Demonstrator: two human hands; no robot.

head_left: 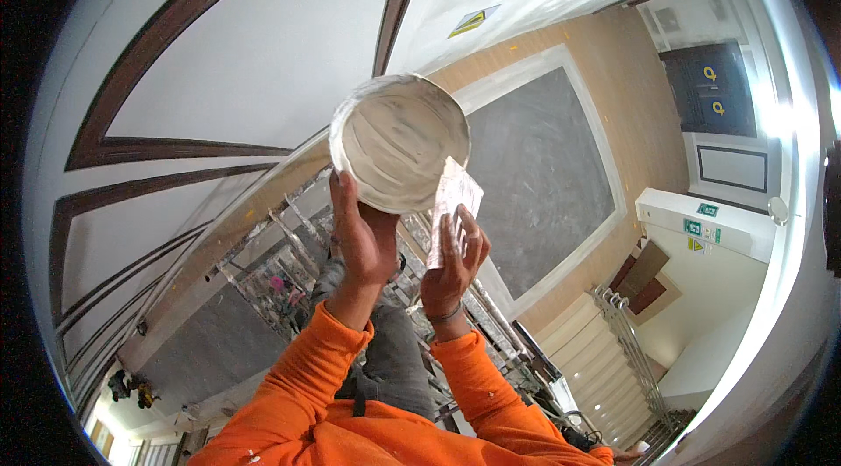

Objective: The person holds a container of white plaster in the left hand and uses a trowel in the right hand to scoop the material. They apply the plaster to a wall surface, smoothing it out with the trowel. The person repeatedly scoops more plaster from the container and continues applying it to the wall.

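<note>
Grey floor panel (543, 177) well below, white-spattered framework (280, 264) nearer, beside my legs. My left hand (361, 243) grips a round pan (350, 104) at its near side, thumb against the wall, fingers mostly hidden; pale paste (403, 142) coats its inside. My right hand (453, 264) grips a smeared flat blade (455, 190), tip overlapping the pan's right edge; contact unclear
</note>
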